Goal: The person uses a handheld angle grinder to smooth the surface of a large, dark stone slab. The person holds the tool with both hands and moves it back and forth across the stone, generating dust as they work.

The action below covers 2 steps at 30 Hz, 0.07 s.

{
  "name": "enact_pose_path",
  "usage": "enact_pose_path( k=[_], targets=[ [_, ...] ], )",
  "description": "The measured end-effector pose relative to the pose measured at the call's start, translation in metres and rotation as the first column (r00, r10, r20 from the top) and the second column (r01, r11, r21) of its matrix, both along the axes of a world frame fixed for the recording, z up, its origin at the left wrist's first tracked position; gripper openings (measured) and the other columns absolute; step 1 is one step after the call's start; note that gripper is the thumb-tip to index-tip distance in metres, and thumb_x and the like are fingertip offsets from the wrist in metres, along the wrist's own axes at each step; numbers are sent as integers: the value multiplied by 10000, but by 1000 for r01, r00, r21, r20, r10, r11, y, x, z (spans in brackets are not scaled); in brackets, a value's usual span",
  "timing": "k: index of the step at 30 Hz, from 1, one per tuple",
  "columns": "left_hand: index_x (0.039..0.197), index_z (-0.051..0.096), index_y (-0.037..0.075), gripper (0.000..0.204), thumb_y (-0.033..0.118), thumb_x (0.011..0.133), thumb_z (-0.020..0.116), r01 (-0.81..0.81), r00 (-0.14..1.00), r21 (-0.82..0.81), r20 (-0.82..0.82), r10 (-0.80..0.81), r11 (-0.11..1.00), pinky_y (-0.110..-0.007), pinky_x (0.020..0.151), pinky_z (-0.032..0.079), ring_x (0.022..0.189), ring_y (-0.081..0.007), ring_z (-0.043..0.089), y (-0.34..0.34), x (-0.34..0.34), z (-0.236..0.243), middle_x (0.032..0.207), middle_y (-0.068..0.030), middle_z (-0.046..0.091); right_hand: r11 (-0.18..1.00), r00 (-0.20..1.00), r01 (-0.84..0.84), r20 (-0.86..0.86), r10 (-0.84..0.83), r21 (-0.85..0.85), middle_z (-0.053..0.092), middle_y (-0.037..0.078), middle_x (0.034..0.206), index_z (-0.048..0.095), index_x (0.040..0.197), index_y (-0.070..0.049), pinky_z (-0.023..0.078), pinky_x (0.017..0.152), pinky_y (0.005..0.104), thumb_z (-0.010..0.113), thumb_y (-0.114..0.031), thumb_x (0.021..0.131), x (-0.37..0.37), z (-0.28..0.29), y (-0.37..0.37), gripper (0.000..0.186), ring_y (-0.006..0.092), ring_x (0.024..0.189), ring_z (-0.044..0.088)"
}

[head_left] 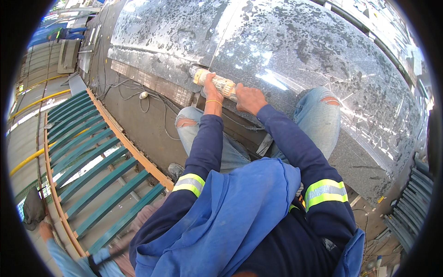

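An angle grinder (pixel 224 86) with a worn, dusty yellowish body lies slantwise in both my hands, over the near edge of a large grey metal sheet (pixel 295 60). My left hand (pixel 211 92), with a yellow band at the wrist, is closed around the body behind the head. At the back end, my right hand (pixel 250 99) grips the handle. The grinder's head points away to the left, close to the sheet; whether its disc touches the metal I cannot tell. Patchy dark marks and bright scratches cover the sheet.
To the left lies a frame of teal slats (pixel 99 168) with orange rails. Cables (pixel 161 99) run over the floor beside a wooden board (pixel 154 82). Another person's arm in a light blue sleeve (pixel 69 256) reaches in at lower left. Stacked metal bars (pixel 410 203) lie at right.
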State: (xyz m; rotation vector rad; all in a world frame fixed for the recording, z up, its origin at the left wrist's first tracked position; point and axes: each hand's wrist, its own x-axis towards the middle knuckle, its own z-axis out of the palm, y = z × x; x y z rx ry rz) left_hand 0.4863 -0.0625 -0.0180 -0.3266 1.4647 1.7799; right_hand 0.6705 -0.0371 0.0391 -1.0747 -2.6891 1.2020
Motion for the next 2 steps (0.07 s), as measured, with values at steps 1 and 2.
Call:
enact_pose_path(
  k=[1, 2],
  targets=[
    [1073, 564, 58, 375, 156, 738, 702, 11, 1000, -15, -13, -11, 1000, -477, 733, 560, 786, -310, 635, 0, -1, -1, 920, -87, 584, 1000, 1000, 2, -3, -2, -2, 705, 253, 875, 531, 982, 31, 576, 704, 455, 706, -103, 717, 0, 1, 0, 344, 397, 812, 717],
    [1078, 562, 66, 372, 170, 746, 695, 19, 999, -31, -27, -20, 999, -488, 754, 559, 805, -318, 634, 0, -6, -5, 928, -89, 587, 1000, 1000, 1, -4, -1, -1, 705, 253, 875, 531, 982, 31, 576, 704, 455, 706, -103, 717, 0, 1, 0, 344, 397, 812, 717]
  ],
)
